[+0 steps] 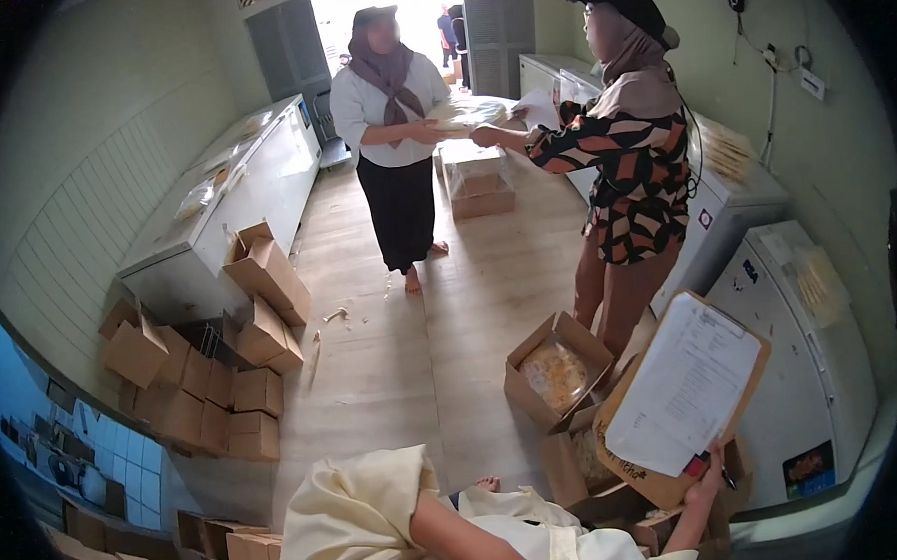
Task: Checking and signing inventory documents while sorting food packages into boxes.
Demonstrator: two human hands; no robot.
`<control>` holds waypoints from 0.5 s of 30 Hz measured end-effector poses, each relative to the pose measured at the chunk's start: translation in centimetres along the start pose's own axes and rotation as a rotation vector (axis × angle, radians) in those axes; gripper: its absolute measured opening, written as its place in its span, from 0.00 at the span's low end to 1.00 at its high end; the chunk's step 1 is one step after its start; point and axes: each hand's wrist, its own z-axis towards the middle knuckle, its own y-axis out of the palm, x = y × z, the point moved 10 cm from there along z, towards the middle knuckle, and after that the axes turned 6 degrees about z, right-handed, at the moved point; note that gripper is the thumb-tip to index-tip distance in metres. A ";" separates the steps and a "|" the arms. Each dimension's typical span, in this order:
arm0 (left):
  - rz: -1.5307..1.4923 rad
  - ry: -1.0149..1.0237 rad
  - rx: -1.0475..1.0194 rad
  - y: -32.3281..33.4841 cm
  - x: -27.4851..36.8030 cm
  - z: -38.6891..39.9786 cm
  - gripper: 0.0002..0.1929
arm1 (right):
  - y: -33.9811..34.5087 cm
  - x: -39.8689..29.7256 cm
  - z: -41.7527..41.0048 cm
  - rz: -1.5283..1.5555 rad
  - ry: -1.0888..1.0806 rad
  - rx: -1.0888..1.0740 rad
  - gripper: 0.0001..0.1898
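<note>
At the lower right, my right hand grips the bottom corner of a brown clipboard. White printed sheets lie under its metal clip, and handwriting marks the board's lower edge. A dark pen sticks out by my fingers, beside a small red-and-black object. My left forearm crosses the bottom of the picture, but the left hand is out of view. Below and left of the clipboard stands an open carton with round, flat food in clear plastic. Another open carton is partly hidden by the board.
Two people, one in a white shirt and one in a patterned shirt, hold a plastic-wrapped pack between them. Chest freezers line both walls. Cardboard boxes are stacked at left; a plastic-covered box stands behind the people.
</note>
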 end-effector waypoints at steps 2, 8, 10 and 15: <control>0.012 0.004 -0.010 0.2 0.1 -0.2 0.22 | 1.3 0.2 -0.6 -0.009 0.028 -0.057 0.18; 0.578 0.194 0.009 0.9 2.5 0.5 0.16 | 4.7 -0.7 -2.4 0.034 0.020 -0.173 0.21; 0.507 0.108 -0.003 1.0 2.2 0.5 0.13 | 5.4 -0.6 -2.9 -0.014 0.041 -0.218 0.23; 0.447 -0.065 -0.010 0.8 1.2 -0.2 0.11 | 4.6 -0.6 -2.9 -0.094 0.019 -0.190 0.24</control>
